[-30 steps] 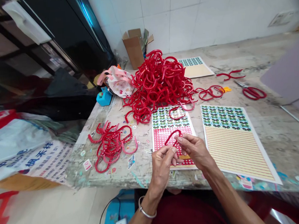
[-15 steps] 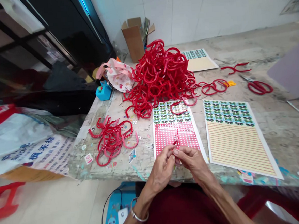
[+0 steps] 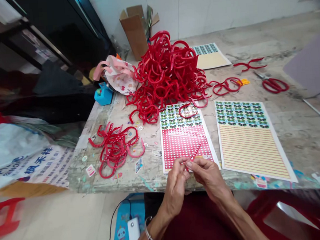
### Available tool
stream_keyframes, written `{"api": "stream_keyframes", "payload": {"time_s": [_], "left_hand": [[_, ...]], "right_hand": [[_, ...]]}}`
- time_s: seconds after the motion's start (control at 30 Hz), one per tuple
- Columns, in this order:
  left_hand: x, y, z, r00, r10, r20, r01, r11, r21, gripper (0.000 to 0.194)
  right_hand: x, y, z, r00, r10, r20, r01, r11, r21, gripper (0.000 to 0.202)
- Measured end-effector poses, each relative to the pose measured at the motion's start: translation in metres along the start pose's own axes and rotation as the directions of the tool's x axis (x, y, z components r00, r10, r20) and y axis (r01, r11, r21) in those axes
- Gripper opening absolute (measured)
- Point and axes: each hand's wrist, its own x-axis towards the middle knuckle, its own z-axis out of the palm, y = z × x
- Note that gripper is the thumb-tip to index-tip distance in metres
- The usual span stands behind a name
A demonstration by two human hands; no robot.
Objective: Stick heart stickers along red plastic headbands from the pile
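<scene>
My left hand [image 3: 177, 182] and my right hand [image 3: 207, 173] meet at the table's front edge, their fingers pinched on a thin red band with white dots [image 3: 196, 152]. The band's free end points up and right over a sticker sheet [image 3: 181, 136], green-and-blue on top and red with white dots below. A red curved band [image 3: 188, 111] lies on that sheet's upper part. To the left is a small pile of dotted red bands [image 3: 114, 148]. Behind the sheet rises a large heap of red bands [image 3: 170, 71].
A second sticker sheet [image 3: 253, 150] lies right, another [image 3: 213, 59] at the back. Red-handled scissors [image 3: 275, 85] are far right. A cardboard box [image 3: 134, 34], a cloth bag [image 3: 121, 77] and a blue holder [image 3: 103, 94] stand behind left. A red stool [image 3: 287, 217] is below.
The dotted band between my fingers now points up-right, where before it stood nearly upright. The view has shifted slightly; both hands stay together.
</scene>
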Motion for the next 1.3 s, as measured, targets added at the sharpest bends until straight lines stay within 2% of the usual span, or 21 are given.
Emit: {"api": "stream_keyframes", "payload": {"time_s": [0.13,0.2,0.27,0.33,0.4,0.47,0.5,0.6,0.67,0.8,0.93,1.03,1.2,1.3], "left_hand": [[-0.003,-0.006,-0.001,0.999,0.033,-0.006,-0.033,0.999,0.016,0.027],[-0.003,-0.007,-0.002,0.998,0.055,0.012,-0.056,0.998,0.035,0.028],[-0.003,-0.007,-0.004,0.995,0.102,0.015,-0.103,0.986,0.129,0.028],[-0.002,-0.003,-0.005,0.978,0.209,0.019,-0.204,0.924,0.322,0.025],[-0.001,0.001,-0.006,0.941,0.334,0.047,-0.309,0.795,0.522,0.019],[-0.001,0.005,-0.005,0.921,0.377,0.094,-0.352,0.708,0.613,0.016],[-0.001,0.006,-0.004,0.928,0.356,0.106,-0.343,0.714,0.61,0.016],[-0.001,0.005,-0.001,0.966,0.236,0.103,-0.255,0.819,0.514,0.014],[0.0,0.002,0.001,0.97,0.222,0.095,-0.241,0.851,0.467,0.016],[0.005,-0.003,-0.003,0.939,0.287,0.189,-0.342,0.827,0.445,0.014],[0.008,-0.005,-0.011,0.908,0.312,0.28,-0.41,0.798,0.442,0.013],[0.008,-0.005,-0.013,0.9,0.307,0.31,-0.422,0.794,0.437,0.014],[0.004,-0.003,-0.007,0.953,0.2,0.229,-0.285,0.847,0.449,0.013],[0.004,0.0,-0.004,0.955,0.212,0.206,-0.286,0.84,0.46,0.016]], "right_hand": [[-0.002,-0.005,-0.001,0.999,0.045,0.03,-0.048,0.996,0.079,0.04],[-0.003,-0.006,-0.002,0.999,0.032,0.037,-0.034,0.998,0.06,0.04],[-0.005,-0.005,-0.004,1.0,-0.006,0.011,0.006,1.0,-0.002,0.037],[-0.005,-0.004,-0.006,0.998,-0.065,-0.029,0.062,0.994,-0.089,0.034],[-0.005,-0.002,-0.009,0.992,-0.118,-0.053,0.108,0.979,-0.171,0.034],[-0.004,-0.001,-0.011,0.987,-0.15,-0.059,0.134,0.966,-0.221,0.035],[-0.004,0.0,-0.011,0.986,-0.158,-0.06,0.141,0.963,-0.228,0.035],[-0.004,0.0,-0.011,0.98,-0.188,-0.064,0.171,0.962,-0.211,0.033],[-0.004,-0.001,-0.01,0.982,-0.176,-0.067,0.163,0.973,-0.164,0.032],[-0.004,-0.005,-0.012,0.996,-0.08,-0.046,0.078,0.996,-0.031,0.032],[-0.004,-0.008,-0.015,0.999,-0.032,-0.002,0.032,0.999,0.03,0.031],[-0.004,-0.008,-0.017,0.999,-0.037,0.02,0.038,0.999,-0.037,0.03],[-0.005,-0.009,-0.017,0.991,-0.134,0.002,0.131,0.962,-0.241,0.034],[-0.005,-0.01,-0.02,0.988,-0.156,-0.002,0.148,0.945,-0.293,0.033]]}}
